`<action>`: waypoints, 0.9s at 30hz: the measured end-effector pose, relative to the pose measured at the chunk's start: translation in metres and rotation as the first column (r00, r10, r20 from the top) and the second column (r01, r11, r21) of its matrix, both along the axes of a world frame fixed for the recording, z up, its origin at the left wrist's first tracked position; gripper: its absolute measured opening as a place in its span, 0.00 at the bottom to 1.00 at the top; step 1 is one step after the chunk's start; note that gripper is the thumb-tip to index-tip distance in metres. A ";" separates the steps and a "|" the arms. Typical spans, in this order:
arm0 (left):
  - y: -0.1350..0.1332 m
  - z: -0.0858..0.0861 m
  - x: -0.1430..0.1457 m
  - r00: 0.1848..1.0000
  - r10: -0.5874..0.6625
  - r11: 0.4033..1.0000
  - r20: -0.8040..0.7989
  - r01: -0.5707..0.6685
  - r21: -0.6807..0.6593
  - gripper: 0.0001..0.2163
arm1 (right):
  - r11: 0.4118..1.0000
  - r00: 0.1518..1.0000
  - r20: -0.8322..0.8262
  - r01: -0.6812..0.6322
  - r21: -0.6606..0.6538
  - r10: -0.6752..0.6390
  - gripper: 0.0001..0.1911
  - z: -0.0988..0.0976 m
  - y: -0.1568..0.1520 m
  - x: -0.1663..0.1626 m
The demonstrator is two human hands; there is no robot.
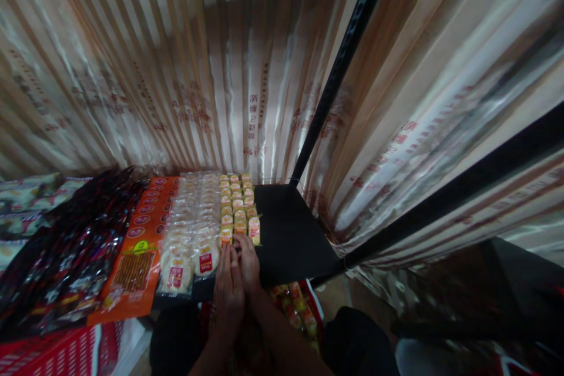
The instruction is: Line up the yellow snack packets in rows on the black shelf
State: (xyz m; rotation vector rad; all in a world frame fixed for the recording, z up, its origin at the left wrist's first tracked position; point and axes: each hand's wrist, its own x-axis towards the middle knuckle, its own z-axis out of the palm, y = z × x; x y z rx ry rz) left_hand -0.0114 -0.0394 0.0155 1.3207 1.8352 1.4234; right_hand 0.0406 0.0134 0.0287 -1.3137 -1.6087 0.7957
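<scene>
Packets (238,204) line the shelf surface (291,235) from back edge toward front edge. My left hand (230,279) and right hand (249,264) meet at the nearest; grasp I cannot determine. Apparent step: aligning rows; next calls for light, even pressure.

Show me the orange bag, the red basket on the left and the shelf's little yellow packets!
Orange bag (134,269): head view, panel showing sticks.
Red basket (61,350): head view, slotted wall.
Little yellow packets (238,205): head view, one middle packet's face.
</scene>
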 end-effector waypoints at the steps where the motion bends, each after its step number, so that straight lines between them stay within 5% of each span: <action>1: 0.001 0.000 0.000 1.000 -0.003 1.000 0.002 0.003 0.000 0.21 | 1.000 1.000 0.005 -0.009 0.013 0.009 0.18 -0.003 0.000 0.001; 16: -0.001 0.005 -0.001 0.999 -0.031 0.999 -0.032 0.031 0.019 0.23 | 0.998 0.998 -0.022 -0.050 0.044 0.051 0.20 -0.013 -0.004 0.005; 27: -0.016 0.006 -0.006 0.990 -0.014 1.000 -0.143 0.018 0.023 0.19 | 0.996 0.998 0.042 -0.050 0.079 0.046 0.21 -0.005 -0.040 0.020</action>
